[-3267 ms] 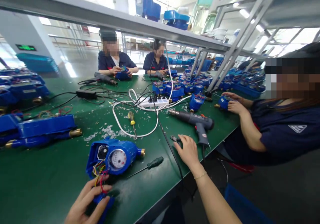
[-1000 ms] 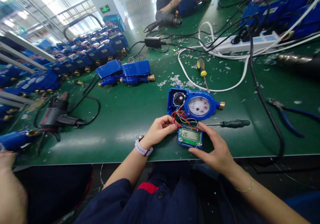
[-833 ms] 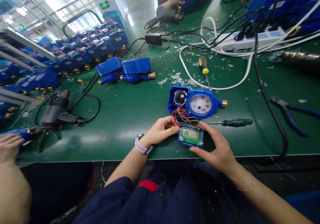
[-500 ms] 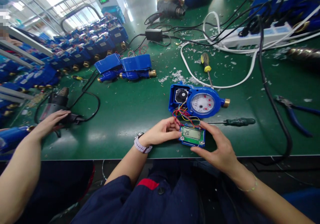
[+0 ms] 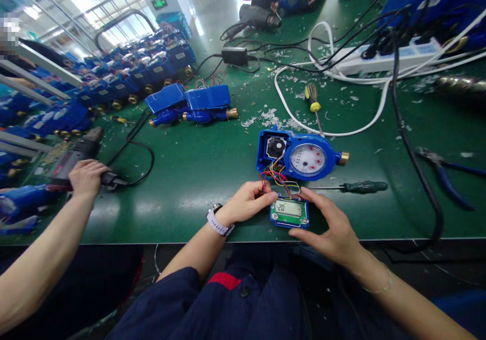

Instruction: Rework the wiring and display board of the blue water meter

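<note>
A green display circuit board (image 5: 288, 211) in a blue frame, its screen reading about "20", is near the table's front edge. My left hand (image 5: 248, 202) is closed at its upper left corner, thumb on the edge, fingers curled by the wires. My right hand (image 5: 332, 223) spans its right side, forefinger at the top edge and thumb at the bottom, palm apart from it. Red, yellow and other coloured wires (image 5: 279, 174) run from the board into an opened blue water meter (image 5: 307, 158) lying just behind. A green-handled screwdriver (image 5: 364, 186) lies to the right.
At left, a co-worker's hand (image 5: 88, 177) is on a heat gun (image 5: 78, 155). Two blue meters (image 5: 207, 102) stand behind it. A yellow-black screwdriver (image 5: 312, 97), white cable (image 5: 283, 97), power strip (image 5: 391, 59) and pliers (image 5: 442, 170) occupy the right. Plastic scraps (image 5: 269, 117) litter the table.
The circuit board has shifted slightly toward me and left, and my left thumb now sits higher on its corner. The co-worker's hand has closed around the heat gun, which has turned.
</note>
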`<act>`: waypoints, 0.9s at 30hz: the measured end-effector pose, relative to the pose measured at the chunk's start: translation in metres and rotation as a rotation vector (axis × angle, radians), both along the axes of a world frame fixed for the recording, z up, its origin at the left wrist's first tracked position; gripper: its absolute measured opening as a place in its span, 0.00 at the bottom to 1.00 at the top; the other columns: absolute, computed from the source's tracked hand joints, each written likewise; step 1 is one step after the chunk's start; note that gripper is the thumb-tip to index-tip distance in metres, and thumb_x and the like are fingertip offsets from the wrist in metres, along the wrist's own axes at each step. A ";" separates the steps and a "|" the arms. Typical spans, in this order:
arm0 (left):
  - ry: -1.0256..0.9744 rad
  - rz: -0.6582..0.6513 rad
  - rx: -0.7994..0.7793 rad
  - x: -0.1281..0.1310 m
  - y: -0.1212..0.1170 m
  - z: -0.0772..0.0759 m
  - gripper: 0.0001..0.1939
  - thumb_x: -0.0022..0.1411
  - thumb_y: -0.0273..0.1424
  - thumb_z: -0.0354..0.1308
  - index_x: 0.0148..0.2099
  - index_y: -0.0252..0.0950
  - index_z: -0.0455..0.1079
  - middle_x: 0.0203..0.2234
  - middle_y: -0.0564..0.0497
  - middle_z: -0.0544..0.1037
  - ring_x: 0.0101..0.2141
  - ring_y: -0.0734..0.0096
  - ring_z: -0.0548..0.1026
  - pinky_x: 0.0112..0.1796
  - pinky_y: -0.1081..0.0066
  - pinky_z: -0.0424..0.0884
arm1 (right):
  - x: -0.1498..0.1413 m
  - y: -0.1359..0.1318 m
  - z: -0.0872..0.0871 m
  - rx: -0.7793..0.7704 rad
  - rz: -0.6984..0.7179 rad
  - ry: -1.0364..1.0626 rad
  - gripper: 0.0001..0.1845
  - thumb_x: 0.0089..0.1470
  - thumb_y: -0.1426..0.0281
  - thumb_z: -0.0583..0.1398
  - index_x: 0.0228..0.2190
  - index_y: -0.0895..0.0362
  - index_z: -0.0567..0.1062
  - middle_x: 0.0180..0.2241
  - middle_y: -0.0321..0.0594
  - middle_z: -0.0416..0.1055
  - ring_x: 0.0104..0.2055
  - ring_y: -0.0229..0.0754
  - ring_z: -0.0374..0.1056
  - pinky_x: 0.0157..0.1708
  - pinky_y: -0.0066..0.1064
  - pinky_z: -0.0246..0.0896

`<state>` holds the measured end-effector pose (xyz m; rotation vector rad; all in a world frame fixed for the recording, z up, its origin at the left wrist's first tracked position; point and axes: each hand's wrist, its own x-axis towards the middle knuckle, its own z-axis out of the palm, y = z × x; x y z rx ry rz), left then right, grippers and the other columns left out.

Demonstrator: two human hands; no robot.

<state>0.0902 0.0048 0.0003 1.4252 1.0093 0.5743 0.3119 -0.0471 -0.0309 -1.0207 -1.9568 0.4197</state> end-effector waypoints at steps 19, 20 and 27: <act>-0.221 0.032 -0.199 -0.001 0.002 0.001 0.29 0.56 0.57 0.58 0.26 0.33 0.63 0.19 0.54 0.71 0.22 0.78 0.69 0.28 0.75 0.65 | 0.003 0.001 -0.002 -0.009 0.029 0.011 0.36 0.61 0.51 0.57 0.63 0.56 0.59 0.49 0.51 0.72 0.46 0.50 0.72 0.44 0.41 0.71; -0.228 0.009 -0.223 -0.002 0.002 0.001 0.28 0.55 0.56 0.59 0.28 0.33 0.63 0.19 0.54 0.71 0.22 0.78 0.69 0.28 0.75 0.65 | 0.003 0.001 -0.003 -0.004 0.032 0.018 0.35 0.62 0.51 0.56 0.63 0.56 0.59 0.49 0.51 0.72 0.46 0.50 0.72 0.44 0.40 0.71; -0.258 -0.139 -0.318 0.000 0.000 0.003 0.31 0.47 0.53 0.67 0.40 0.35 0.62 0.31 0.54 0.73 0.30 0.76 0.72 0.35 0.74 0.66 | 0.006 0.000 -0.008 0.017 0.037 0.049 0.34 0.64 0.50 0.51 0.65 0.54 0.56 0.50 0.49 0.71 0.49 0.49 0.71 0.47 0.38 0.70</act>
